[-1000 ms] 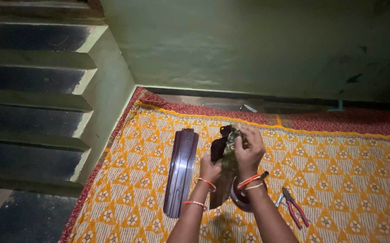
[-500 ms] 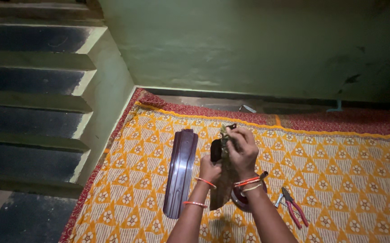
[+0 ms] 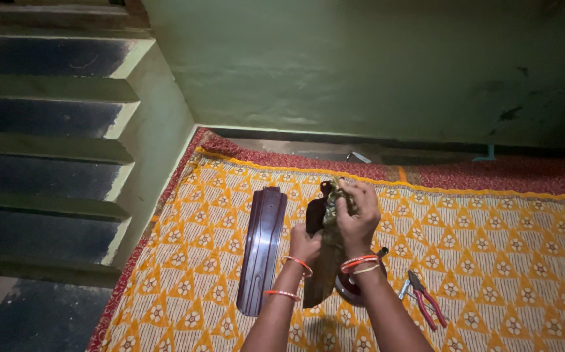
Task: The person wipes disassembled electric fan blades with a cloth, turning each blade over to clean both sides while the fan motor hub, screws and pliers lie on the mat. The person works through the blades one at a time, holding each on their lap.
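My left hand [image 3: 305, 245] grips the lower part of a dark brown fan blade [image 3: 315, 215] that I hold up over the mat. My right hand [image 3: 356, 215] presses a crumpled olive cloth [image 3: 329, 257] against the blade's upper part; the cloth hangs down over it. A second dark brown fan blade [image 3: 262, 251] lies flat on the orange patterned mat [image 3: 491, 241], just left of my hands. Both wrists wear orange bangles.
Red-handled pliers [image 3: 424, 301] lie on the mat right of my forearm. A round dark part [image 3: 346, 292] shows under my right wrist. Green-edged stairs [image 3: 54, 150] rise at the left. A green wall [image 3: 360, 65] stands behind, with small metal bits [image 3: 358, 156] at its foot.
My right hand with the cloth has slid slightly along the upper part of the blade. My left hand keeps its grip, and the blade on the mat has not moved.
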The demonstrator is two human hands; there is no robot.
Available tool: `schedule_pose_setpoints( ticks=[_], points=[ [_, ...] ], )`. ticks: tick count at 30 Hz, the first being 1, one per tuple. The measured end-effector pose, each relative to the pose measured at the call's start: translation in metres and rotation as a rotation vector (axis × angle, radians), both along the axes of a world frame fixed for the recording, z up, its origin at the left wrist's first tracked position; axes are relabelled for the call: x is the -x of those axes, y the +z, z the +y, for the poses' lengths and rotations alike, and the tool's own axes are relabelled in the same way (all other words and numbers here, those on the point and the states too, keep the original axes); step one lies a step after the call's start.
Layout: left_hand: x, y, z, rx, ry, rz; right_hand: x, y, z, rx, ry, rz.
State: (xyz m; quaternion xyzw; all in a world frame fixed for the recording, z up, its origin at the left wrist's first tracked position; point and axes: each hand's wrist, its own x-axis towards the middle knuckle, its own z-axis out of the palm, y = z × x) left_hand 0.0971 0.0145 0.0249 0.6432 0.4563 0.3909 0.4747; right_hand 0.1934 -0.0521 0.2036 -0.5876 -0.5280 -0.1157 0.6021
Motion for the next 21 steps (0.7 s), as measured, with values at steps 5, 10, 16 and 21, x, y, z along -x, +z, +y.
schedule_pose_setpoints(
  ticks=[5, 10, 16, 21],
  points=[
    [0.000, 0.014, -0.002, -0.038, -0.018, -0.068, 0.019, -0.003, -0.007, 0.034, 0.177, -0.047],
    [0.004, 0.016, -0.001, -0.044, -0.053, -0.073, 0.025, -0.006, -0.014, 0.015, 0.323, -0.212],
    [0.006, 0.012, -0.006, 0.010, -0.017, -0.089, 0.020, -0.012, -0.013, 0.000, 0.279, -0.215],
    [0.010, 0.034, -0.010, 0.042, 0.009, 0.029, 0.013, -0.014, -0.008, 0.016, 0.158, -0.076]
  ],
)
